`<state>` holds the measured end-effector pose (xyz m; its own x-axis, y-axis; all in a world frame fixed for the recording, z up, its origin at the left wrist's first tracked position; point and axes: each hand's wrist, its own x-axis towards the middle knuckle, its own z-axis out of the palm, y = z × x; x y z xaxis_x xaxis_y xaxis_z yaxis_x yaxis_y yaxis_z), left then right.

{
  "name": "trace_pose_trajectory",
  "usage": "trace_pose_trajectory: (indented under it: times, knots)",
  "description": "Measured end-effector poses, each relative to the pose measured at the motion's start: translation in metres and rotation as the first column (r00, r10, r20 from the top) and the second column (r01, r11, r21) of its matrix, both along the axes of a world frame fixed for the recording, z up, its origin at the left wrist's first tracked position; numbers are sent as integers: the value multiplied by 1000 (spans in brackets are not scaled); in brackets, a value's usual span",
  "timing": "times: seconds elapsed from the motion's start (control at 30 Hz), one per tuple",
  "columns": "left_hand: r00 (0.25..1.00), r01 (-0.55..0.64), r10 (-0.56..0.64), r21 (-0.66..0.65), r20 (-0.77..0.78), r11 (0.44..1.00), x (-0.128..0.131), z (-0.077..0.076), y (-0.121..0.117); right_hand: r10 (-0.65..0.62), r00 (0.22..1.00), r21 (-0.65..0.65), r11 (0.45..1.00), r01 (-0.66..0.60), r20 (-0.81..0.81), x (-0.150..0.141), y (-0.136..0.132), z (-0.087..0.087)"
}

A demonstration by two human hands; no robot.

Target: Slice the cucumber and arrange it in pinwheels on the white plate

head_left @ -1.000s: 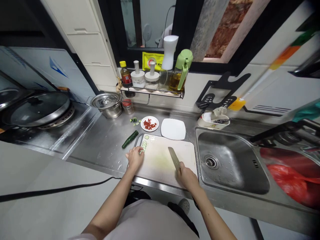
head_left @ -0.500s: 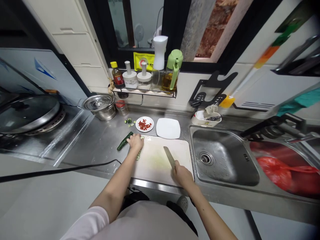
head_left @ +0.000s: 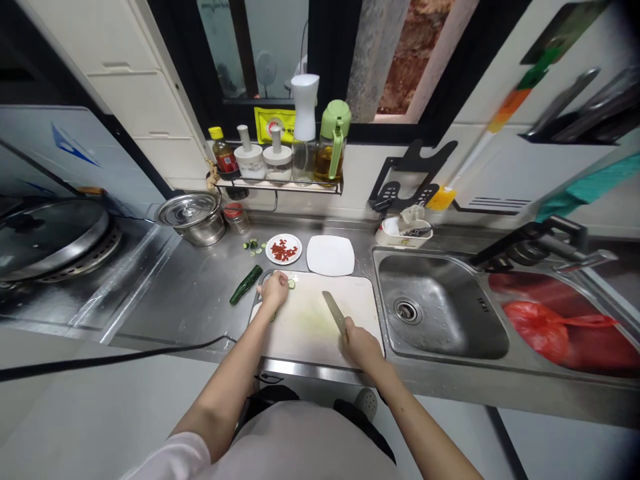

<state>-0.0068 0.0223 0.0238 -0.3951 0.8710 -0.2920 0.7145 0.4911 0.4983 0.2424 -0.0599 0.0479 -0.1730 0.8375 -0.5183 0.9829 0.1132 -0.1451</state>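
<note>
Gripping a narrow grey-bladed knife [head_left: 333,311] in the closed right hand [head_left: 361,343], over a white rectangular cutting board [head_left: 305,341]. Holding the left hand [head_left: 275,291] half-curled at its far left, beside a pale-green round slice [head_left: 292,284]; cannot tell whether grasping anything. Seeing a long dark-green cucumber [head_left: 245,285] left of the board.

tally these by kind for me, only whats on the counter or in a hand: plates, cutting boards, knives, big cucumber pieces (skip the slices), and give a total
Plates: 2 (round plate, square plate)
Cutting board: 1
Knife: 1, in the right hand
Big cucumber piece: 1
Total: 5
</note>
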Motion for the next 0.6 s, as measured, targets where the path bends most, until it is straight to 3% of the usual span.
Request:
trace_pose_trajectory:
  times: [0.23,0.47,0.6]
  knots:
    - [977,160,-149,-65,149,985,31,-11,-39,-16,1000,-10,1000,16,2,-2,-1,2]
    - [966,245,-249,-56,-65,968,38,-15,-42,26,999,10,1000,-26,26,-2,-3,4]
    - [966,238,-241,-48,-98,970,35,-14,-39,72,997,45,996,-73,40,-2,-7,10]
